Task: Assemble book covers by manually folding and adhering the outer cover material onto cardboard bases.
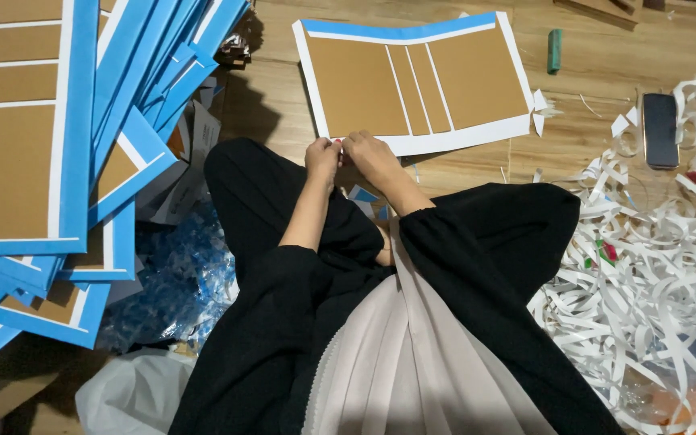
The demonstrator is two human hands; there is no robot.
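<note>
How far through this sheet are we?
Done: a stack of blue-edged boards at left, white strips heaped at right. In hand: left hand and right hand pinch the near white edge of the board. Left: its other white borders remain.

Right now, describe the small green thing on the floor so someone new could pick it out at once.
Start at the brown panel sheet with white and blue borders lying on the wooden floor ahead of both hands. Look just past its upper right corner. There lies a small green block, the only green, solid piece beside the black phone and white paper strips.
</note>
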